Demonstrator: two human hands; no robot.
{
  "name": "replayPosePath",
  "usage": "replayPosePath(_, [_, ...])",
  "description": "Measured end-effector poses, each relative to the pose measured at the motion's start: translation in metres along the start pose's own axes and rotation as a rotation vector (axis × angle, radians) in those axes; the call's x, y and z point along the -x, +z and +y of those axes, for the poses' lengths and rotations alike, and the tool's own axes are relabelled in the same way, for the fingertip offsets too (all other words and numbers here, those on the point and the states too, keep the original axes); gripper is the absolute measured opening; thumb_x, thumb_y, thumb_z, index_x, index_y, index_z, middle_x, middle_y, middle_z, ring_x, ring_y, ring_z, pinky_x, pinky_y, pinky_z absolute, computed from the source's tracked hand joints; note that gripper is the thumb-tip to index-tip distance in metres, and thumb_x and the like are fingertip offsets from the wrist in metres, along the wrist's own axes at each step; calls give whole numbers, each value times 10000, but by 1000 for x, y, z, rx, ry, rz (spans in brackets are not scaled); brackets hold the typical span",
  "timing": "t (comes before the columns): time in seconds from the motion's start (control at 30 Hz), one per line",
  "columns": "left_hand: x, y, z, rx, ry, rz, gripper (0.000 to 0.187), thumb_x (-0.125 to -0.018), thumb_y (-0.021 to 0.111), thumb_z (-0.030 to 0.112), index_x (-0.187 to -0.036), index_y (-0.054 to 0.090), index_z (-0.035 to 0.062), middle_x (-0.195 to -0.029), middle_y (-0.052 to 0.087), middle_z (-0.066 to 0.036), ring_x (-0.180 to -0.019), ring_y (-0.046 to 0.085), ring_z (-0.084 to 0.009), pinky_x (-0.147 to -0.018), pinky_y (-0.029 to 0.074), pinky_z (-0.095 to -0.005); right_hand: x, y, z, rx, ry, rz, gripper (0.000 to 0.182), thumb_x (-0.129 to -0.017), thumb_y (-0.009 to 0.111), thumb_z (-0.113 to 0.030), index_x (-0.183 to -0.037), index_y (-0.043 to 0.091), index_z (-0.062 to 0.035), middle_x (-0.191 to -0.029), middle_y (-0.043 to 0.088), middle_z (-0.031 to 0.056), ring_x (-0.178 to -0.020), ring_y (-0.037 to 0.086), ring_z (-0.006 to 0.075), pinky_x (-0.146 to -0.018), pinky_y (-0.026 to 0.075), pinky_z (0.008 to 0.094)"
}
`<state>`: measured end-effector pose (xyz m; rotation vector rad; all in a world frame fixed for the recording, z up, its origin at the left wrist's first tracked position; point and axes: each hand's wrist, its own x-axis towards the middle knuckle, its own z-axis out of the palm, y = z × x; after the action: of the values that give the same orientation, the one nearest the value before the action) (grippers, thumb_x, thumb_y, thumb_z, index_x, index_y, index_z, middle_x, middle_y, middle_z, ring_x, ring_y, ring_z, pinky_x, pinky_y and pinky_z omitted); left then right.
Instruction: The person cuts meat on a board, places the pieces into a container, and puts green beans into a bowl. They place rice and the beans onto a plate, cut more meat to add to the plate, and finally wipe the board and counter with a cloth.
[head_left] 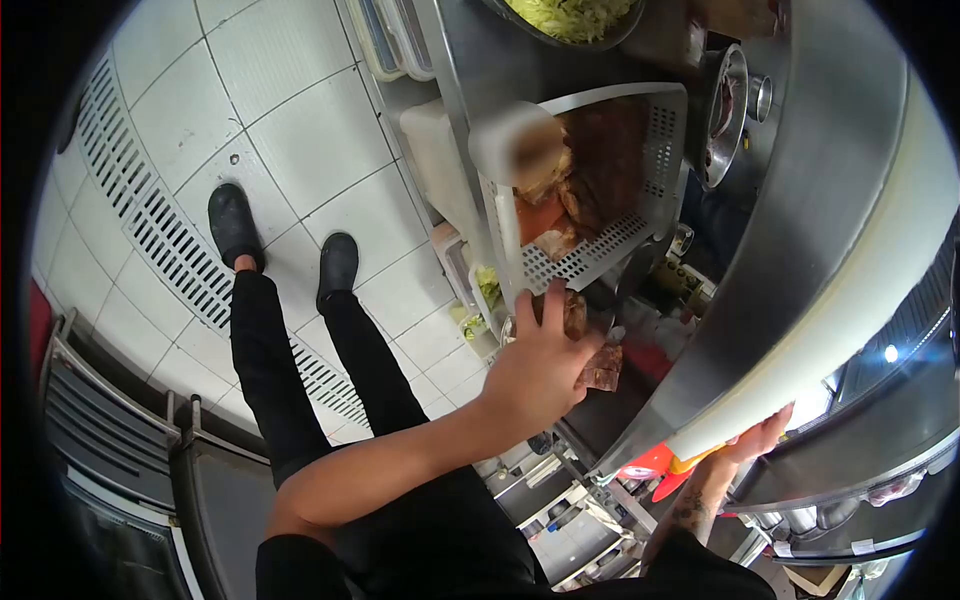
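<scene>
My left hand (540, 372) is closed on browned, roasted-looking meat (603, 370), with fingers and thumb wrapped over it. Part of the meat shows between the fingers and part sticks out past the thumb. Just above the hand is a white perforated basket (667, 130) holding large pieces of reddish-brown roasted meat (610, 150). My right hand (762, 436) is at the edge of a thick white board (850, 290). Its fingers are stretched out along that edge, partly hidden by the board. Something yellow (697, 460) shows beside the right wrist.
A bowl of shredded green vegetable (575, 18) stands at the top. Near it is a metal bowl (735, 115). Smaller tubs with greens (488, 287) sit along the counter's edge. Red items (648, 464) are under the board. White tiles (300, 120) and a drain grate (165, 225) form the floor.
</scene>
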<state>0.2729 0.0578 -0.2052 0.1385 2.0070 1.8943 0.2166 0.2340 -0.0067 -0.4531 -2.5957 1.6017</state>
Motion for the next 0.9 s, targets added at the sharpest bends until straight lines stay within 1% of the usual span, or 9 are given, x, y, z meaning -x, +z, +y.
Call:
replayPosePath(0.2, [-8,48,6,-140,36,61,397,-695,758,219,-1079,674,157,-1403,299,-308,-1217,326,-574,-823,574,-508,0,7,5,-339,-30,-134,324,-1069,280,-336,-1039,429,-50,-638,451,51,-347,434,124,-311,424,246])
replayPosePath(0.27, [-27,56,11,-346,104,-43,485,-804,656,261,-1275,591,162,-1466,272,-331,-1235,359,-595,-910,523,-503,-3,4,5,-347,-25,-226,307,-1070,280,-332,-1000,398,-57,-645,449,56,-355,445,123,-322,443,250])
replayPosePath(0.4, [-84,74,22,-587,259,-15,467,-842,590,239,-1297,579,133,-1449,314,-326,-1244,352,-601,-944,502,-511,-8,0,8,-348,4,-332,301,-1072,272,-327,-976,387,-66,-616,434,59,-334,438,122,-313,447,255])
replayPosePath(0.5, [-109,72,22,-365,334,209,472,-845,590,239,-1304,578,131,-1433,358,-309,-1269,358,-567,-985,468,-517,-11,6,1,-304,51,-295,304,-1070,273,-323,-966,392,-63,-589,422,55,-312,420,121,-291,431,253])
replayPosePath(0.6, [-99,76,16,-578,295,385,468,-857,574,246,-1302,563,100,-1403,404,-285,-1288,383,-492,-1015,426,-502,-10,7,-3,-266,116,-249,310,-1067,280,-317,-955,405,-56,-568,414,52,-297,406,121,-272,415,250])
replayPosePath(0.67, [-74,70,-1,-226,-56,413,478,-851,579,219,-1285,534,22,-1350,444,-256,-1263,423,-429,-1027,389,-480,-11,15,-5,-271,128,-250,313,-1065,286,-316,-950,412,-53,-560,413,51,-292,402,121,-266,409,248])
replayPosePath(0.7, [-73,74,-11,-232,-56,417,478,-851,579,219,-1285,534,22,-1350,444,-256,-1263,423,-429,-1027,389,-480,-9,22,-7,-293,124,-214,318,-1063,291,-320,-949,417,-51,-555,411,49,-290,400,122,-265,406,250])
replayPosePath(0.8, [-78,85,-35,-403,-171,606,522,-747,619,56,-1235,477,-62,-1273,455,-259,-1236,409,-446,-1042,352,-510,-9,26,-7,-316,122,-187,323,-1061,298,-329,-948,420,-52,-551,410,46,-289,398,123,-263,402,253])
replayPosePath(0.9, [-87,85,-37,-177,-142,644,558,-726,621,38,-1237,443,-98,-1292,430,-264,-1233,401,-439,-1039,343,-509,-9,26,-8,-284,96,-172,322,-1060,301,-339,-947,414,-60,-550,407,44,-290,398,122,-264,399,256])
